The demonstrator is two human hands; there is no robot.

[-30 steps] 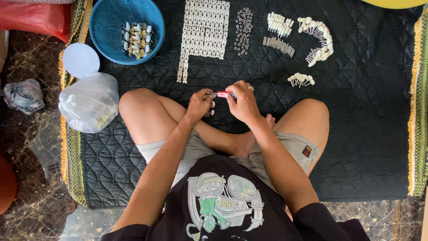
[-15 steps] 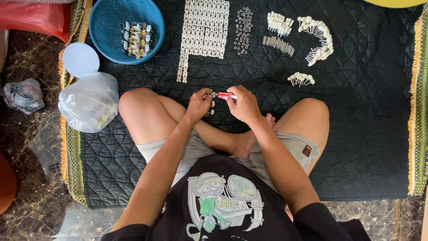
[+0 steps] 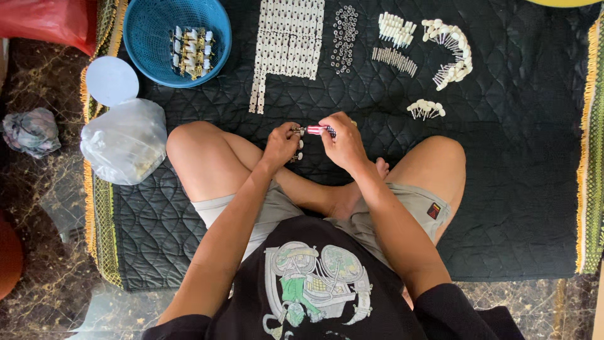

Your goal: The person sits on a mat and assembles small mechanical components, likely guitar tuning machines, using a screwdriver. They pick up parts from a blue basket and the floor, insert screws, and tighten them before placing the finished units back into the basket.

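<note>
Both hands met just above the crossed legs, near the middle of the quilted black mat (image 3: 516,189). In the head view, the left hand (image 3: 280,146) was pinched narrow around a small metal part (image 3: 296,132), and the right hand (image 3: 343,143) was closed on a red-handled tool (image 3: 318,130) whose tip pointed at that part; the two things touched or nearly touched, though the contact itself was too small to make out. Judging from that grip, the tool could slip off so tiny a piece, which might then drop into the mat's stitched diamond furrows or roll under a knee; an elbow swinging forward could also scatter the sorted rows. Toward the mat's far edge lay a neat block of white strips (image 3: 286,38), with a patch of small dark metal rings (image 3: 344,38) to its right, then short white pegs (image 3: 395,26), thin metal pins (image 3: 393,60) and a curved fan of white-headed pins (image 3: 450,50), with a smaller cluster (image 3: 425,109) nearer the hands. At the mat's far left corner stood a blue mesh plastic basket (image 3: 145,38) holding brass-and-white assemblies (image 3: 192,51). Off the mat's left fringe sat a round pale lid (image 3: 111,80), a crumpled clear bag (image 3: 124,140) and a wad of cloth (image 3: 28,131) on dark marbled floor.
</note>
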